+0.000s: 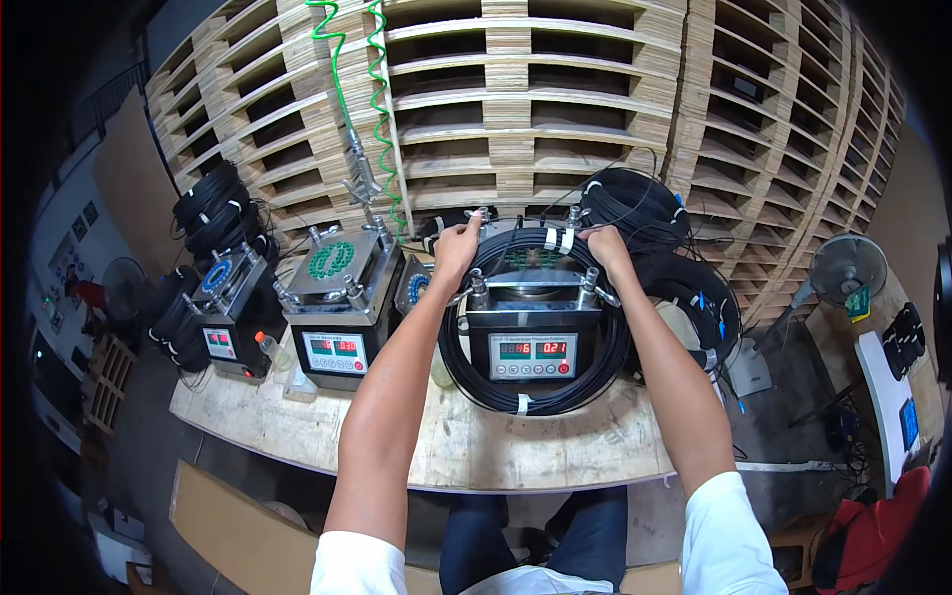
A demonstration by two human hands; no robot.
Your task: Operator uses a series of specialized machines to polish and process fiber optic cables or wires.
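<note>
A big glossy black cable coil (540,397), bound with white tape wraps, is draped around a boxy black machine (533,342) with steel posts on a rough plywood bench (446,446). At the coil's twelve o'clock both hands grip its top arc: the left hand (457,246) closed over the strands, the right hand (602,243) pinching them (fingers curled). At nine o'clock stands a second machine (340,297), its fixture plate holding green rings

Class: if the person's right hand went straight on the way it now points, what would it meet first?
Probably the white tape bands on the black cable coil: the right hand points left along its top. Depth is unclear.
</note>
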